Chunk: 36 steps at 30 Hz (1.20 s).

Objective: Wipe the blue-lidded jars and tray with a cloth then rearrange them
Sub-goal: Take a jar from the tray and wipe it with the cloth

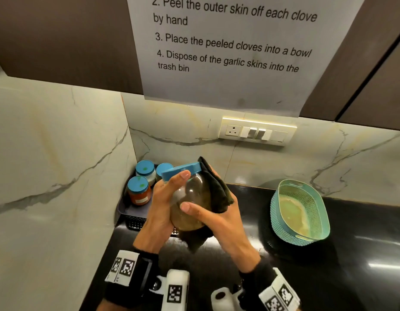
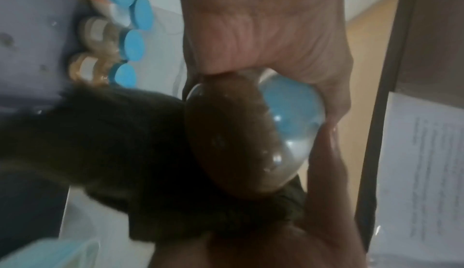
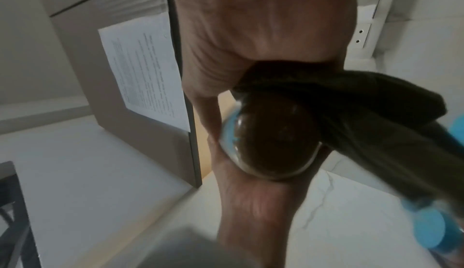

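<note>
A corner of marble-veined wall is seen above a glossy black tabletop [image 1: 362,254], with a printed paper notice [image 1: 228,52] hanging from the dark cabinet overhead. A large round glass jar with a blue lid and brownish contents [image 1: 190,205] is held up above the tabletop, tilted with its lid away from the person. It is gripped by the left hand [image 1: 160,205], whose fingers [image 1: 182,175] are curled round the neck just below the lid. A dark folded cloth [image 1: 217,191] is pressed against the jar's far side by the right hand [image 1: 217,218], fingers wrapped round cloth and glass together, thumb on the near face.

Beyond and left of the left fingers, smaller blue-lidded jars [image 1: 138,191] stand close together in a grey-purple plastic tray [image 1: 123,209] set in the corner. Well to the right of the right fingers a teal perforated plastic basket [image 1: 300,212] rests on the tabletop.

The task is judged to be at an early-to-middle stage: one jar is being wiped, while the jars in the tray, the tray itself and the rearranging appear to be left. Whether any of the small jars has been wiped cannot be told.
</note>
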{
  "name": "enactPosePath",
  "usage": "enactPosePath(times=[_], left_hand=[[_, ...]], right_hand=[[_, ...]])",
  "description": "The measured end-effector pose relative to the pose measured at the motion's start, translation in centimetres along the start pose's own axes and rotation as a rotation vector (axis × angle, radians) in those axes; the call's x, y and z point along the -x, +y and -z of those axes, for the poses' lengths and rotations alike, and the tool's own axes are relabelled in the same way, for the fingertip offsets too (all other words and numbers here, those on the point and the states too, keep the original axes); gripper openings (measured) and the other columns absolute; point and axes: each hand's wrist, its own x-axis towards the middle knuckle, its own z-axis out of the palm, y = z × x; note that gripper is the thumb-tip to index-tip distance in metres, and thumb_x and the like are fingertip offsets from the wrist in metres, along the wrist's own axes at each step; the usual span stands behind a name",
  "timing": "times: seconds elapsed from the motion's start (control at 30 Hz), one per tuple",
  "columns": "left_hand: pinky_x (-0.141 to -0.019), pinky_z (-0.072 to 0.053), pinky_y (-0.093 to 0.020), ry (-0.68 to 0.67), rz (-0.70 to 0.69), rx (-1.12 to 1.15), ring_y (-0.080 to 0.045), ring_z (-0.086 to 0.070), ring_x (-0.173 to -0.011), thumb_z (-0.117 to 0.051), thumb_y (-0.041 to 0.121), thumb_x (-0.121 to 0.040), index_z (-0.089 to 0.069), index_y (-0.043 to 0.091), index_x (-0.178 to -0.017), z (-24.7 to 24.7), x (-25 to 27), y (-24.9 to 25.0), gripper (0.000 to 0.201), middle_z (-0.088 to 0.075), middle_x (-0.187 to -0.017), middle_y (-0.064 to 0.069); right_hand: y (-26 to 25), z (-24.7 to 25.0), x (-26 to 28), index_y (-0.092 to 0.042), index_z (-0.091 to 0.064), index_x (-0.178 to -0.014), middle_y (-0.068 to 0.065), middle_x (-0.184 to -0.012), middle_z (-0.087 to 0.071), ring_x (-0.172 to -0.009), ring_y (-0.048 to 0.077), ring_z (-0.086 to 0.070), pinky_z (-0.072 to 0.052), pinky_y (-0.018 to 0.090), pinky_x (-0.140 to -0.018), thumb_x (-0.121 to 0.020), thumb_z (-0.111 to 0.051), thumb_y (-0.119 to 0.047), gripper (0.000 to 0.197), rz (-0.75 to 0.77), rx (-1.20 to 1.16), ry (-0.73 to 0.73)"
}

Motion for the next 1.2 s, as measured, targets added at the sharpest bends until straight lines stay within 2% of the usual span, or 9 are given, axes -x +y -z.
enactPosePath(times=[0.13, 0.27, 0.37, 0.53, 0.7, 0.83, 0.97, 1.1, 1.2], left_hand=[[-0.093, -0.062, -0.044, 0.100, -0.135, -0.330, -0.025, -0.076, -0.106, -0.084, 0.065, -0.059, -0.073, 0.017, -0.120, 0.1, -0.2, 0.4, 0.078, -0.079, -0.109, -0.005], [-0.094, -0.061, -0.045, 0.137, -0.108, -0.156, -0.026, -0.078, -0.105, -0.094, 0.052, -0.056, -0.073, 0.013, -0.120, -1.4, 1.1, 0.1, 0.078, -0.081, -0.111, -0.006], [-0.092, -0.063, -0.048, 0.155, -0.054, -0.071, -0.040, -0.076, -0.104, -0.100, 0.058, -0.048, -0.073, 0.005, -0.113, -0.8, 0.3, 0.1, 0.088, -0.079, -0.108, -0.016], [-0.102, -0.055, -0.054, 0.110, -0.009, 0.045, -0.040, -0.072, -0.109, -0.100, 0.067, -0.040, -0.074, 0.005, -0.115, 0.2, 0.4, -0.2, 0.100, -0.074, -0.119, -0.024], [-0.078, -0.064, -0.042, 0.008, 0.000, 0.090, -0.026, -0.077, -0.090, -0.100, 0.070, -0.028, -0.078, 0.018, -0.101, 0.9, 0.6, 0.0, 0.092, -0.078, -0.100, -0.012], [-0.076, -0.065, -0.039, -0.024, 0.008, 0.112, -0.025, -0.078, -0.096, -0.101, 0.063, -0.032, -0.083, 0.023, -0.099, 0.9, 1.3, 0.1, 0.080, -0.079, -0.106, -0.011], [-0.088, -0.061, -0.047, 0.069, 0.007, 0.096, -0.029, -0.075, -0.099, -0.101, 0.062, -0.030, -0.074, 0.013, -0.116, 0.9, 0.6, 0.3, 0.102, -0.077, -0.108, -0.014], [-0.107, -0.051, -0.060, 0.152, -0.051, 0.131, -0.042, -0.069, -0.113, -0.098, 0.049, -0.055, -0.064, 0.001, -0.127, 1.9, -0.8, 0.7, 0.093, -0.069, -0.123, -0.027], [-0.117, -0.038, -0.068, 0.176, -0.044, 0.168, -0.054, -0.060, -0.121, -0.092, 0.050, -0.067, -0.061, -0.005, -0.125, 2.5, -1.4, 1.6, 0.085, -0.055, -0.133, -0.044]], right_hand=[[1.8, -0.4, 0.5, -0.013, -0.052, -0.149, -0.006, -0.134, -0.070, -0.128, 0.014, -0.065, -0.057, 0.036, -0.105, -0.072, -0.091, 0.001, 0.088, 0.125, 0.068, 0.189], [3.3, -1.2, 1.0, -0.020, -0.045, -0.157, -0.001, -0.163, -0.046, -0.151, 0.021, -0.044, -0.050, 0.048, -0.114, -0.079, -0.090, -0.019, 0.091, 0.462, 0.616, 0.200], [3.9, -1.9, 1.7, -0.024, -0.046, -0.156, -0.002, -0.166, -0.042, -0.155, 0.025, -0.036, -0.044, 0.055, -0.117, -0.089, -0.074, -0.022, 0.073, 0.474, 0.641, 0.171], [1.8, -1.8, 0.6, -0.025, -0.062, -0.145, -0.004, -0.158, -0.052, -0.151, 0.024, -0.044, -0.037, 0.058, -0.122, -0.101, -0.063, -0.015, 0.045, 0.310, 0.195, 0.074], [-1.9, -2.1, -1.8, -0.042, -0.078, -0.115, -0.007, -0.115, -0.079, -0.113, 0.009, -0.072, -0.058, 0.024, -0.095, -0.103, -0.061, -0.019, 0.031, 0.017, 0.011, 0.068], [-2.7, -1.5, -3.9, -0.023, -0.076, -0.123, 0.012, -0.114, -0.078, -0.107, 0.025, -0.074, -0.060, 0.039, -0.096, -0.104, -0.061, -0.033, 0.026, -0.234, 0.043, 0.013], [-2.2, -2.1, -4.4, -0.022, -0.075, -0.120, 0.010, -0.115, -0.079, -0.112, 0.030, -0.074, -0.059, 0.046, -0.102, -0.102, -0.062, -0.041, 0.029, -0.375, -0.008, 0.009], [-1.6, -3.1, -1.9, -0.033, -0.077, -0.113, -0.005, -0.111, -0.080, -0.108, 0.009, -0.074, -0.061, 0.026, -0.091, -0.106, -0.059, -0.029, 0.020, -0.143, -0.048, 0.052], [0.3, -3.6, 0.6, -0.031, -0.059, -0.147, -0.008, -0.159, -0.052, -0.153, 0.016, -0.040, -0.040, 0.048, -0.122, -0.107, -0.056, -0.028, 0.040, 0.224, 0.223, 0.013]])
